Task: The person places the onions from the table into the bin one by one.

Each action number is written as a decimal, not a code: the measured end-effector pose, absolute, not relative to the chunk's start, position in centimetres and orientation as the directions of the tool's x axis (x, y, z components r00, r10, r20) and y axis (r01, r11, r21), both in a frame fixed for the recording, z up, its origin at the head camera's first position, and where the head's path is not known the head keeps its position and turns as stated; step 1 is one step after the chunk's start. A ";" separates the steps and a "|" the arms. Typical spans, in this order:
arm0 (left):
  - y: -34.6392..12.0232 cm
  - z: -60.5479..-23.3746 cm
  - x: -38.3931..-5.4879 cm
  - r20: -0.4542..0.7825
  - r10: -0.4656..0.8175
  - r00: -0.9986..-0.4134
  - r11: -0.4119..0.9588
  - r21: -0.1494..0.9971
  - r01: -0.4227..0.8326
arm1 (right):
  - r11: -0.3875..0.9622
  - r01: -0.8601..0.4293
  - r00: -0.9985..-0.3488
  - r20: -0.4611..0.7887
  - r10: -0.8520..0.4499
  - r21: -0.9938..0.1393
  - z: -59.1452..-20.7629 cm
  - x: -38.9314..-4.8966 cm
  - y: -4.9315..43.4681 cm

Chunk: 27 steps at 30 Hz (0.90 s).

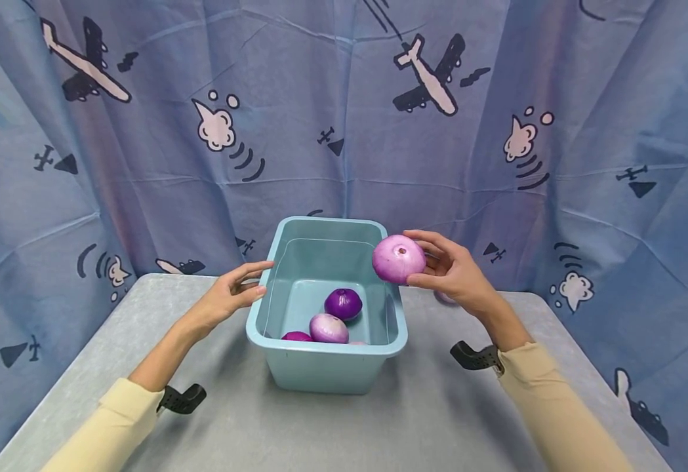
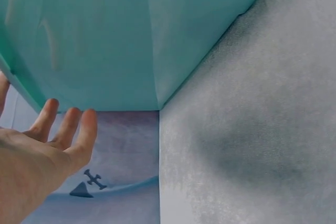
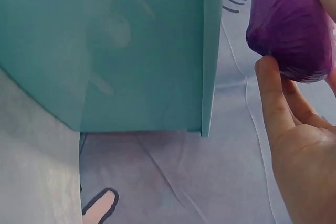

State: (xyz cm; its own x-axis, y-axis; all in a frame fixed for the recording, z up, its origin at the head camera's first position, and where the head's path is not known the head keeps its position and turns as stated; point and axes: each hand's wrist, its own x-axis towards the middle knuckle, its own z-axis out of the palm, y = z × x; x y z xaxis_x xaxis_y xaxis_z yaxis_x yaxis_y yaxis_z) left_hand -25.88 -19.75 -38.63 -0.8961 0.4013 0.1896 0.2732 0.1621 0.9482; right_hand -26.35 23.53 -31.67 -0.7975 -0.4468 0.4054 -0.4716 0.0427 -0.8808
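Note:
My right hand point(image 1: 456, 272) grips a purple onion point(image 1: 399, 259) between thumb and fingers, level with the right rim of a light blue plastic tub point(image 1: 326, 370). In the right wrist view the held onion point(image 3: 291, 27) shows a darker purple side. My left hand point(image 1: 228, 298) is at the tub's left rim with its fingers relaxed and nothing in them. From the left wrist, the left hand point(image 2: 47, 150) appears beside the tub wall point(image 2: 94, 45). Inside the tub lie several onions, among them a dark purple one point(image 1: 343, 304) and a paler one point(image 1: 328, 328); the front wall partly hides others.
The tub stands on a grey table point(image 1: 432, 406). Another onion point(image 1: 445, 297) lies on the table behind my right hand, mostly hidden by it. A blue curtain point(image 1: 344, 131) printed with airplanes hangs close behind and along both sides of the table.

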 end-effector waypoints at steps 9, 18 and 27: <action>-19.8 -38.3 -25.8 0.183 0.400 -0.898 0.163 0.950 0.267 | -0.004 -0.473 -0.761 0.410 -0.502 -0.881 -31.4 -26.6 21.7; -19.7 -38.3 -25.7 0.176 0.397 -0.901 0.164 0.952 0.258 | 0.047 -0.483 -0.765 0.394 -0.510 -0.875 -31.7 -26.5 22.4; -19.7 -38.4 -25.6 0.172 0.393 -0.903 0.174 0.951 0.257 | 0.155 -0.463 -0.821 0.356 -0.446 -0.873 -32.6 -26.1 24.4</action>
State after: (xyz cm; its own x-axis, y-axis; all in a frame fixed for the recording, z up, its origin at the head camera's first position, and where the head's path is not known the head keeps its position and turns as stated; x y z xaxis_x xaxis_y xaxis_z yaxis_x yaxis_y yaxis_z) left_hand -25.64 -19.74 -38.41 -0.9033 0.3929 0.1722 0.2570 0.1741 0.9506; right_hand -26.14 24.41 -32.57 -0.8209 -0.4465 0.3560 -0.4627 0.1547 -0.8729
